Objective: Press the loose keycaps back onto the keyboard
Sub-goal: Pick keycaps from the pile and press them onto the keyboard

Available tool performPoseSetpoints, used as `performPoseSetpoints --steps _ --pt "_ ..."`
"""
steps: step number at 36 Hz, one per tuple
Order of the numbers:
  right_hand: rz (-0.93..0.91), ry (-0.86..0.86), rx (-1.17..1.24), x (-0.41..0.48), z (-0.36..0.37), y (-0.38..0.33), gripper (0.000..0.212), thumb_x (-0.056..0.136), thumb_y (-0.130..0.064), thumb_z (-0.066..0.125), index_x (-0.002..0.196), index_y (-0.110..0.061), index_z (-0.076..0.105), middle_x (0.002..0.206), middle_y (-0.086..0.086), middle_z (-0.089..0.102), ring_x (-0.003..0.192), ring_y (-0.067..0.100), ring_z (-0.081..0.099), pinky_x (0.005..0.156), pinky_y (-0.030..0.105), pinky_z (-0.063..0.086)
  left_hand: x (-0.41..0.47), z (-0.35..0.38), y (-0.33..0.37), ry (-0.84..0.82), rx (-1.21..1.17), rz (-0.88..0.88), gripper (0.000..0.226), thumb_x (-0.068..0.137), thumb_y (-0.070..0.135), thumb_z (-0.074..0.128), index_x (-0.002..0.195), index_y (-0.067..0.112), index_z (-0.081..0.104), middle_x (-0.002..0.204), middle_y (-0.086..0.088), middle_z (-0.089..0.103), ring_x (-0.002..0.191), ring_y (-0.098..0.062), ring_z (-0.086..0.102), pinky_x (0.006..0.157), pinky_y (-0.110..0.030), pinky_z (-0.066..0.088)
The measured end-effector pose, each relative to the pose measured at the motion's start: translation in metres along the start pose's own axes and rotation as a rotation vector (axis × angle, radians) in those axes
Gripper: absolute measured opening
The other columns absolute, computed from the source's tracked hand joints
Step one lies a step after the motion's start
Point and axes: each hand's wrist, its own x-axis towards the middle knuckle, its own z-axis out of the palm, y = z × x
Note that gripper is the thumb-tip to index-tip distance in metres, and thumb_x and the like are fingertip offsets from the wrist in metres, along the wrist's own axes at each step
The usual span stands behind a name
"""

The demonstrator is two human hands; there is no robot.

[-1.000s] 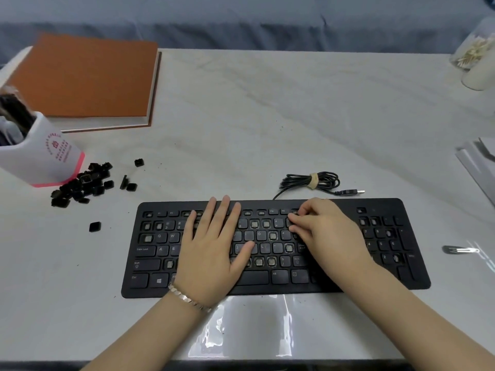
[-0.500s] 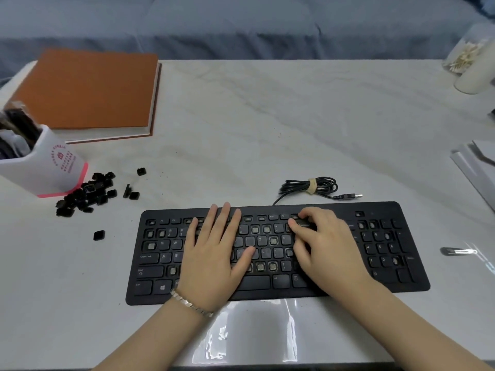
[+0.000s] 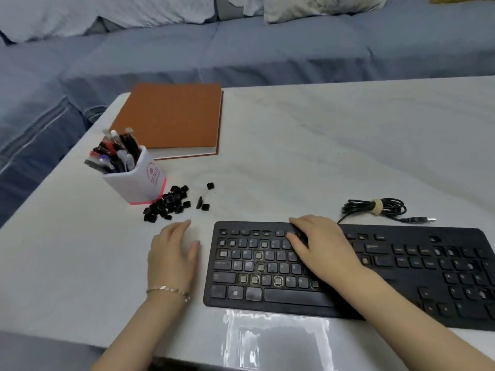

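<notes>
Left hand (image 3: 172, 254) lies flat, fingers straight, on the desk (image 3: 294, 156), just left of the keyboard (image 3: 292, 295). Loose keycaps (image 3: 167, 204) are piled beyond it. Right hand (image 3: 322, 246), fingers relaxed, presses the keyboard's far rows.

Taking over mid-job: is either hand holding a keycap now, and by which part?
Nothing is visibly held. The left hand is open near the loose keycaps; the right hand rests fingers down on the keyboard.

Right hand (image 3: 321, 247) on keyboard (image 3: 292, 297); left hand (image 3: 174, 254) (fingers straight) near keycaps (image 3: 167, 204)
</notes>
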Motion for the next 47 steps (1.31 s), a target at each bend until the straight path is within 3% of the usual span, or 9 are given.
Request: performPoseSetpoints --steps 4,9,13,16,19,23,38,42,47 --pt "0.025 0.040 0.050 -0.003 0.004 -0.001 0.038 0.092 -0.034 0.048 0.126 -0.017 0.054 0.119 -0.002 0.059 0.110 0.021 0.050 0.098 0.029 0.030 0.012 -0.006 -0.029 -0.064 -0.018 -0.093 0.037 0.085 0.015 0.065 0.121 0.012 0.060 0.120 -0.010 0.052 0.107 -0.028 0.048 0.091 -0.030 0.035" --pt "0.025 0.078 0.107 -0.007 0.006 -0.001 0.034 0.088 -0.025 0.058 0.120 -0.012 0.060 0.111 0.004 0.063 0.105 0.026 0.053 0.096 0.032 0.033 0.022 -0.007 -0.038 -0.085 -0.061 -0.040 0.008 0.084 0.010 0.065 0.090 0.008 0.070 0.096 -0.003 0.056 0.079 -0.013 0.050 0.075 -0.016 0.032" --pt "0.027 0.081 0.111 -0.008 0.006 -0.001 0.033 0.087 -0.022 0.060 0.119 -0.012 0.061 0.109 0.004 0.064 0.103 0.027 0.054 0.095 0.034 0.035 0.020 -0.008 -0.031 -0.081 -0.174 -0.059 0.010 0.084 0.009 0.065 0.076 0.016 0.066 0.083 0.000 0.062 0.071 -0.010 0.054 0.069 -0.020 0.039" --pt "0.024 0.101 0.116 -0.008 0.008 -0.001 0.033 0.085 -0.020 0.063 0.117 -0.011 0.063 0.107 0.004 0.065 0.100 0.028 0.056 0.093 0.036 0.037 0.012 -0.017 -0.012 -0.080 -0.599 -0.280 0.013 0.086 0.005 0.062 0.079 0.014 0.067 0.067 0.001 0.065 0.060 -0.011 0.061 0.065 -0.026 0.054" --pt "0.024 0.127 0.120 -0.009 0.008 -0.002 0.032 0.083 -0.017 0.065 0.115 -0.010 0.064 0.104 0.005 0.066 0.097 0.030 0.057 0.091 0.037 0.039 0.001 -0.027 0.012 -0.232 -1.198 -0.568 0.010 0.085 0.005 0.058 0.085 0.006 0.068 0.066 -0.002 0.069 0.059 -0.008 0.066 0.054 -0.022 0.055" --pt "0.013 0.152 0.119 -0.009 0.009 -0.002 0.031 0.081 -0.014 0.068 0.112 -0.009 0.066 0.101 0.006 0.067 0.093 0.031 0.059 0.089 0.039 0.041 -0.011 -0.037 0.035 -0.431 -1.464 -0.659 0.018 0.070 0.008 0.058 0.068 0.006 0.075 0.073 -0.011 0.071 0.059 -0.013 0.068 0.051 -0.023 0.055" --pt "0.013 0.147 0.124 -0.010 0.009 -0.002 0.031 0.084 -0.016 0.065 0.114 -0.010 0.064 0.104 0.006 0.066 0.096 0.031 0.058 0.092 0.039 0.039 -0.029 -0.035 0.048 -0.461 -1.318 -0.584 0.013 0.070 -0.002 0.062 0.074 0.002 0.073 0.081 -0.022 0.071 0.067 -0.022 0.071 0.053 -0.022 0.055" --pt "-0.003 0.155 0.123 -0.010 0.009 -0.002 0.031 0.083 -0.014 0.066 0.113 -0.008 0.065 0.102 0.006 0.066 0.094 0.031 0.058 0.090 0.039 0.040 -0.032 -0.032 0.045 -0.361 -1.156 -0.493 0.020 0.084 -0.010 0.055 0.084 0.004 0.068 0.078 -0.018 0.072 0.067 -0.022 0.071 0.055 -0.021 0.055" --pt "-0.024 0.148 0.129 -0.010 0.008 0.001 0.032 0.083 -0.013 0.066 0.114 -0.007 0.064 0.103 0.007 0.066 0.095 0.031 0.058 0.091 0.038 0.039 -0.031 -0.030 0.039 -0.317 -0.984 -0.393 0.026 0.073 -0.016 0.065 0.080 0.008 0.070 0.072 -0.008 0.072 0.061 -0.014 0.068 0.062 -0.020 0.056"
